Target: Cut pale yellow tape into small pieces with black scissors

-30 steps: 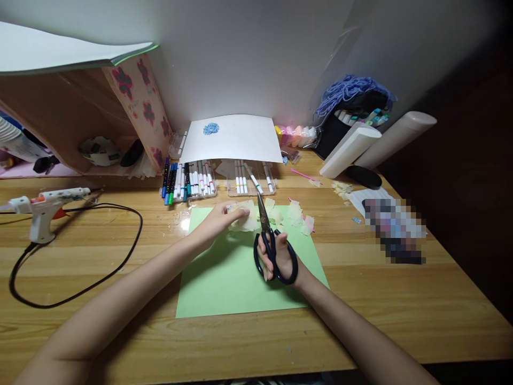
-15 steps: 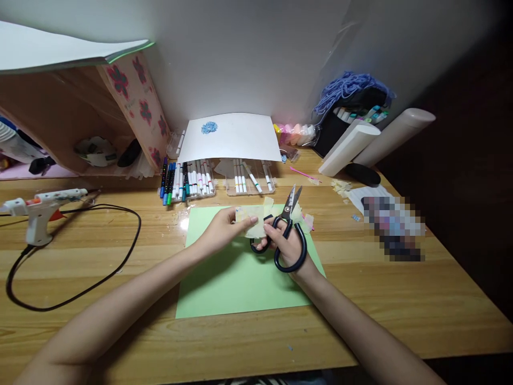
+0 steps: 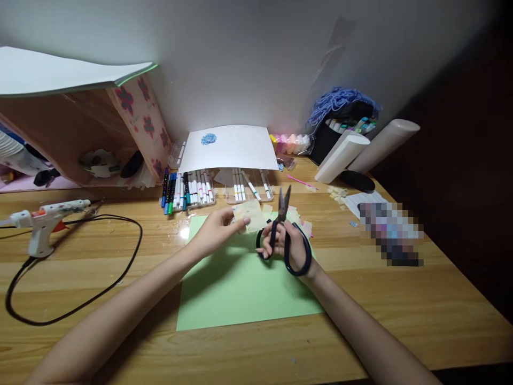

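My left hand (image 3: 216, 227) pinches a pale yellow piece of paper (image 3: 252, 215) between thumb and fingers. My right hand (image 3: 294, 243) holds black-handled scissors (image 3: 284, 206), its fingers in the loops and the slightly parted blades pointing away from me. The blades are to the right of the held paper, apart from it. Under both hands lies a green sheet (image 3: 240, 294). More pale yellow scraps (image 3: 305, 229) lie behind the scissors, at the sheet's far edge.
A glue gun (image 3: 42, 227) with a looped black cord is at left, near a flowered box (image 3: 138, 120). Markers (image 3: 196, 187) and a white sheet (image 3: 232, 147) stand behind. At right are a black holder (image 3: 324, 141), white tubes (image 3: 342, 158) and a blurred item (image 3: 390, 232).
My right hand has drawn slightly away from the paper and the scissors have turned more upright. My left hand still holds the paper. The whole view has shifted a little.
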Demonstrator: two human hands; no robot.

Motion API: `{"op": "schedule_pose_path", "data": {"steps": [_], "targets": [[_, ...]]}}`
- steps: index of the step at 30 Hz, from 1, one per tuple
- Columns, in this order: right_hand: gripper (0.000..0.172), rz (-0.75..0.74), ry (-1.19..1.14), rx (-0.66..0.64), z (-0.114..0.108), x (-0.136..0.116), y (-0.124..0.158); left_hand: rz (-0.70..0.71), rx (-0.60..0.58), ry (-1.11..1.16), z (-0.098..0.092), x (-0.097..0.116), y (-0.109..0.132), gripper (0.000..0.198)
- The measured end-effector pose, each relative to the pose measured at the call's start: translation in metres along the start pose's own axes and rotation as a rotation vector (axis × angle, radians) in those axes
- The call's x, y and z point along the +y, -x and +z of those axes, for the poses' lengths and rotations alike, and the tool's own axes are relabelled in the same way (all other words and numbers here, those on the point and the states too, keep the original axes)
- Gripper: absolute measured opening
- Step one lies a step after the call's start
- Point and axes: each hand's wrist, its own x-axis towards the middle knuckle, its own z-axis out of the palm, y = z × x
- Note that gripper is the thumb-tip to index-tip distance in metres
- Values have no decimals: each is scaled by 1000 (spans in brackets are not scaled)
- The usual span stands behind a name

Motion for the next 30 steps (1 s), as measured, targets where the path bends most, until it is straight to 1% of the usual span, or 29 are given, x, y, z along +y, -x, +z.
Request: {"op": "schedule_pose_path", "data": {"steps": [2, 5, 7, 8, 11, 14, 20, 22, 25, 30], "targets": [[70, 80, 56, -172, -2, 1, 5, 20, 84, -24, -8, 2, -2, 26], [76, 106, 194, -387, -4, 5, 15, 46, 227, -123, -19, 2, -4, 28], [76, 101, 268, -469, -4, 7, 18, 61, 274, -145, -24, -1, -7, 29], [76, 90, 300, -484, -3, 7, 19, 66, 277, -143, -25, -2, -7, 29], [75, 47, 360, -484, -1, 8, 14, 69, 291, -167, -25, -5, -9, 31], [74, 27, 363, -482, 3, 7, 5, 61, 308, -181, -22, -5, -9, 35], [73, 30, 372, -475, 8, 2, -1, 56, 230, -88, -21, 0, -7, 34], [74, 36, 380, -459, 9, 3, 0, 58, 230, -79, -21, 2, -6, 34], [74, 26, 365, -428, 9, 6, 2, 65, 269, -95, -21, 3, -6, 36], [69, -23, 350, -345, 11, 9, 3, 62, 294, -152, -21, 2, -7, 36]]}}
